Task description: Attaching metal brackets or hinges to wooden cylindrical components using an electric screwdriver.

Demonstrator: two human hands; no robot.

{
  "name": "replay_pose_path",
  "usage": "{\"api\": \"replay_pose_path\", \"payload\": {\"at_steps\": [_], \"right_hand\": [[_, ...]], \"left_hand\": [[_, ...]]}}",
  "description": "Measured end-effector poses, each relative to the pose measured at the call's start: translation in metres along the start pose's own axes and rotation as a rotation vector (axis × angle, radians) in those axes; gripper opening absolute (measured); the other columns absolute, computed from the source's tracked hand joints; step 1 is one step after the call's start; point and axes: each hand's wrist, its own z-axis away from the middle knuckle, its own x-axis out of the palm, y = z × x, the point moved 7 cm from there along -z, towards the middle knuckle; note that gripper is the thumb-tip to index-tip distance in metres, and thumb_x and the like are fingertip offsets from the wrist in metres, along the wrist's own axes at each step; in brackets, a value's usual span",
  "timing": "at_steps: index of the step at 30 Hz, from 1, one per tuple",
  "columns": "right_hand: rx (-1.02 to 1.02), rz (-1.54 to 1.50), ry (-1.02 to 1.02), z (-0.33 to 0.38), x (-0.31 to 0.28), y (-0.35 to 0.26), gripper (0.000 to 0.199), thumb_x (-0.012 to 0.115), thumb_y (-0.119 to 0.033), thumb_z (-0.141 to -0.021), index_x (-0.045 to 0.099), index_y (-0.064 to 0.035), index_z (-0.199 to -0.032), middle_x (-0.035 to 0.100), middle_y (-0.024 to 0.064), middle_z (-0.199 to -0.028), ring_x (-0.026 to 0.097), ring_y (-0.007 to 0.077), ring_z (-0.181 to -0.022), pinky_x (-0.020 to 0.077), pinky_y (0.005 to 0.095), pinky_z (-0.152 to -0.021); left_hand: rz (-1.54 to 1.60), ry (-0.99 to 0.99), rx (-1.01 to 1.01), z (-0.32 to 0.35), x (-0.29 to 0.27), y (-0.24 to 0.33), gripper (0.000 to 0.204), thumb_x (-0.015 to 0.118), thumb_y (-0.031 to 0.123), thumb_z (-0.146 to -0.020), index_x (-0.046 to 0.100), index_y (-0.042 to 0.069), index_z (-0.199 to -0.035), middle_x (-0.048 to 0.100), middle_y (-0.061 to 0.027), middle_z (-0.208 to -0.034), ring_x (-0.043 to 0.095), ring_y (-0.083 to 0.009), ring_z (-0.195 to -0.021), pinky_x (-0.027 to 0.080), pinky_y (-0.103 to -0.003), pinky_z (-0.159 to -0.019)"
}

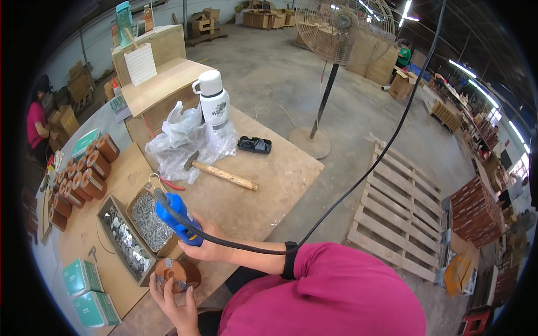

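Note:
My right hand (208,245) is wrapped round a blue corded power screwdriver (178,218), held tilted above the table's near edge. Its lower end is hidden behind my fingers. Just below it, a round reddish-brown wooden block (188,273) with small metal pieces on its top sits on the table. The fingers of my left hand (178,307) hold that block from its near left side. Beside the block lie a long wooden box of small metal plates (126,238) and a box of screws (150,218).
Similar brown blocks (92,183) stand in rows at the left, near green-and-white boxes (92,294). A hammer (227,175), plastic bag (174,140) and white flask (214,103) occupy the table's far part. The black cord (364,176) crosses over my right arm. A pallet (398,215) lies right.

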Motion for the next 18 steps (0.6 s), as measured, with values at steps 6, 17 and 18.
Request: {"api": "replay_pose_path", "payload": {"at_steps": [6,17,18], "right_hand": [[-0.012,-0.052,0.019,-0.001,-0.004,-0.002,0.048,0.061,-0.011,-0.07,0.041,-0.0035,-0.112,0.058,0.0162,-0.081,0.06,0.0317,-0.073,0.0478,0.0369,-0.062],[0.004,-0.014,0.018,0.001,-0.002,0.001,0.045,0.061,-0.012,-0.07,0.042,-0.0032,-0.11,0.058,0.0165,-0.078,0.059,0.0346,-0.071,0.0479,0.0381,-0.061],[0.005,-0.014,0.02,0.001,-0.002,0.0,0.045,0.061,-0.012,-0.07,0.042,-0.0032,-0.11,0.058,0.0165,-0.078,0.059,0.0346,-0.071,0.0479,0.0381,-0.061]], "left_hand": [[-0.161,0.0,0.147,-0.001,-0.002,0.012,0.039,0.065,0.0,-0.064,0.052,0.002,-0.101,0.037,-0.0197,-0.125,0.039,-0.0363,-0.115,0.035,-0.041,-0.092],[-0.099,-0.002,0.069,-0.002,-0.005,0.006,0.043,0.068,0.006,-0.064,0.051,0.004,-0.103,0.034,-0.0191,-0.127,0.031,-0.0387,-0.12,0.029,-0.045,-0.097],[-0.1,-0.003,0.07,-0.002,-0.005,0.005,0.043,0.068,0.006,-0.064,0.051,0.004,-0.103,0.034,-0.0191,-0.127,0.031,-0.0387,-0.12,0.029,-0.045,-0.097]]}}
